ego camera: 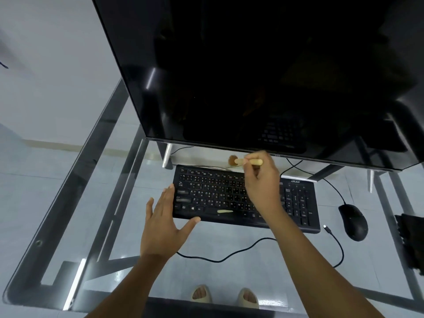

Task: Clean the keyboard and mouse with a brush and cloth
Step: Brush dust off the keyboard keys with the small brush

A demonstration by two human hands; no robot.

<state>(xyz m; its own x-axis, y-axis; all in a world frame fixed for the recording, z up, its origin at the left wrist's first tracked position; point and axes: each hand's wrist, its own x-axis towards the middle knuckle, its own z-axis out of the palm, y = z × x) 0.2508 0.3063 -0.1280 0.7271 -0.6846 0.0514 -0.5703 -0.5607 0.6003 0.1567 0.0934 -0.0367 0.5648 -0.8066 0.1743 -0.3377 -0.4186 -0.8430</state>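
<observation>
A black keyboard [213, 196] lies on the glass desk [68, 216] below the monitor. My right hand [261, 180] hovers over its upper middle and pinches a wooden-handled brush [238, 160]; the brown bristle head points left, just past the keyboard's back edge. My left hand [165, 223] lies flat with spread fingers at the keyboard's left front corner, thumb against its front edge. A black mouse [353, 221] sits to the right of the keyboard. A dark cloth [410, 239] lies at the desk's right edge.
A large dark monitor [263, 72] on metal legs overhangs the back of the desk. A black cable [252, 246] with a loose plug loops across the glass in front of the keyboard. Through the glass I see the metal frame and two sandalled feet [224, 296].
</observation>
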